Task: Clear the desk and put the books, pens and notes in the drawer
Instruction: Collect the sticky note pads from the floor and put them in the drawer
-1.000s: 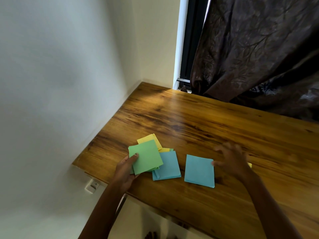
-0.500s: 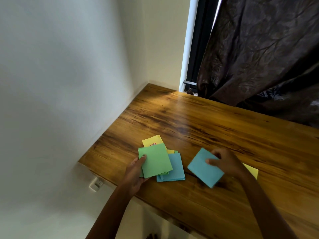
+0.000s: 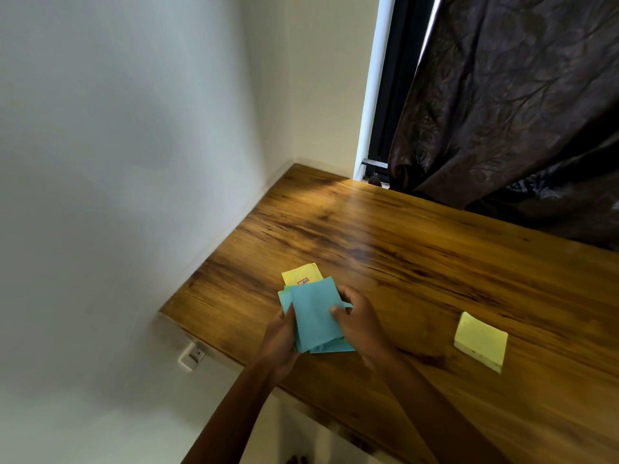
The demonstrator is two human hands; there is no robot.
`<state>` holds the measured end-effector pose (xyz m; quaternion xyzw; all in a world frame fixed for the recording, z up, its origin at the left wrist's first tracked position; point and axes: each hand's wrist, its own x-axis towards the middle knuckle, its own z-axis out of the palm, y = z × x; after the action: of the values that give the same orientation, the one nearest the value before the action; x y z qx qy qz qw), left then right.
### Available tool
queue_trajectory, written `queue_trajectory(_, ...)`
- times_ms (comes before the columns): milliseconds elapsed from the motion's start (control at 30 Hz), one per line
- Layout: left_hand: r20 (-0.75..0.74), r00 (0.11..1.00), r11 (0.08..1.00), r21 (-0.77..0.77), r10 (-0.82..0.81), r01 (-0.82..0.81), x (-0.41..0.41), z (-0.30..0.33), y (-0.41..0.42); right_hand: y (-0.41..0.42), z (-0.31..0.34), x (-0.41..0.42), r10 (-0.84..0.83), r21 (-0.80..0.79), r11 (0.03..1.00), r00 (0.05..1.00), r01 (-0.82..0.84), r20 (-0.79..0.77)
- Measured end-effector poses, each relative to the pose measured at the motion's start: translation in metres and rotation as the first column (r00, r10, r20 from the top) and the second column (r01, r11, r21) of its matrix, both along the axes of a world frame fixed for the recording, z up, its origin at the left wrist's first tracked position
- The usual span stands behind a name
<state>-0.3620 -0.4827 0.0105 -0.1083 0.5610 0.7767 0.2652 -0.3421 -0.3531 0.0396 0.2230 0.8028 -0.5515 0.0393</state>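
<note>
Two hands hold one loose stack of notes [image 3: 313, 316] at the near left corner of the desk [image 3: 418, 262]. The left hand [image 3: 281, 333] grips the stack's left edge, thumb on top; the right hand [image 3: 360, 321] pinches its right edge, thumb pressed on the top blue sheet.

Risks: the sheets are fanned and unaligned, with a yellow note [image 3: 301, 276] jutting out beyond the grip, so in my judgement a lift could shed the outer sheets. The stack sits close to the desk edge, so a slipped sheet may fall to the floor.

One yellow pad [image 3: 480, 341] lies well to the right of the grip, untouched and at risk of being overlooked.

Containers: no drawer is in view; its contents cannot be assessed.
</note>
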Motion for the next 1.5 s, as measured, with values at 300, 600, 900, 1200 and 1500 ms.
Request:
queue_trajectory(300,0.036,0.996,0.997,0.004,0.082,-0.082,0.000,-0.002,-0.008,0.013,-0.013,-0.004,-0.021,0.143,0.989,0.999,0.027,-0.043)
queue_trajectory(600,0.073,0.974,0.976,-0.062,0.212,-0.208,-0.007,-0.012,-0.031,0.037,-0.039,0.005,0.270,0.556,0.730,0.914,-0.399,0.302)
queue_trajectory(900,0.105,0.972,0.977,-0.058,0.209,-0.204,-0.006,-0.019,-0.030,0.045,-0.047,-0.002,0.123,0.346,0.901,0.920,-0.261,0.372)
queue_trajectory(1200,0.148,0.969,0.980,-0.007,0.198,-0.199,-0.008,-0.016,-0.034,0.076,0.007,-0.002,-0.034,0.053,0.998,0.999,0.035,-0.021)
queue_trajectory(1500,0.184,0.982,0.990,0.125,0.047,-0.071,-0.006,-0.008,-0.025,0.034,0.050,-0.015,0.491,0.047,0.871,0.871,-0.489,-0.026)
